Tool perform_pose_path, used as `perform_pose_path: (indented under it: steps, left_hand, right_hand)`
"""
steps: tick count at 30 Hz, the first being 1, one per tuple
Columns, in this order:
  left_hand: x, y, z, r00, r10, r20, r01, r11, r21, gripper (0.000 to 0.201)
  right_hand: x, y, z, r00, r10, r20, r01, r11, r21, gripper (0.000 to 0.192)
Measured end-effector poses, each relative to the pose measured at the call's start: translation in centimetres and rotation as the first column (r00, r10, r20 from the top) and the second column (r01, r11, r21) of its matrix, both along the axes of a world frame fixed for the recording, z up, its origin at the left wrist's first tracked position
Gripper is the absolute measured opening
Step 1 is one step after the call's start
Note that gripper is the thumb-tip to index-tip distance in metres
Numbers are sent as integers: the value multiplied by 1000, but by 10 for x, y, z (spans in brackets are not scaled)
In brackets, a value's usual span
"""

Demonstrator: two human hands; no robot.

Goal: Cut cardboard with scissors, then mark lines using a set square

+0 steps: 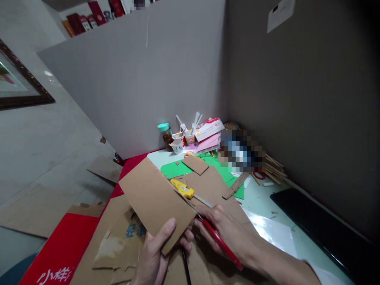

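Note:
My left hand [158, 247] grips the lower end of a rectangular piece of brown cardboard [154, 202], thumb on top and fingers underneath. In my right hand [221, 225] are red-handled scissors [218, 237], their blades lying along the cardboard's right edge near its lower corner. Part of the handle is hidden by my fingers. Just beyond the blades rests a yellow glue gun [182, 189] with a pale glue stick [202, 200] in its rear. A thin black strip or cord [186, 265] shows below my hands; its kind is unclear.
Larger cardboard sheets [208, 186] and green sheets [175, 169] cover the table. At the back stand a teal-lidded jar [166, 136], paper cups [178, 146] and a tissue pack [209, 129]. A black panel [311, 221] lies right. Grey partitions [166, 79] enclose the back and right.

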State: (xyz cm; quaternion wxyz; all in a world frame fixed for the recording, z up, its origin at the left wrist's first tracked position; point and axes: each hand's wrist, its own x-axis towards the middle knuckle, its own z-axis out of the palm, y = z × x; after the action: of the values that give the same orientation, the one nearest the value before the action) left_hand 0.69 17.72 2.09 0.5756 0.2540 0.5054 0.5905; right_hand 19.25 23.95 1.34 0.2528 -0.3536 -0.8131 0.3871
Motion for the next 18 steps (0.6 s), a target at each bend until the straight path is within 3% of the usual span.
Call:
perform_pose_path:
  steps: [4, 6, 14, 18]
  left_hand:
    - [-20, 5, 15, 977, 207, 47, -206, 978, -19, 56]
    - [-26, 7, 19, 966, 255, 48, -253, 967, -40, 58]
    - [-23, 0, 12, 969, 240, 49, -236, 968, -83, 72]
    - [-25, -2, 10, 978, 204, 30, -201, 975, -96, 71]
  right_hand:
    - [0, 1, 0, 999, 39, 8, -39, 999, 14, 18]
    - [0, 0, 1, 999, 50, 7, -50, 999, 17, 18]
    - [6, 5, 25, 997, 77, 25, -76, 997, -33, 14]
    - [9, 7, 21, 995, 79, 54, -79, 997, -16, 20]
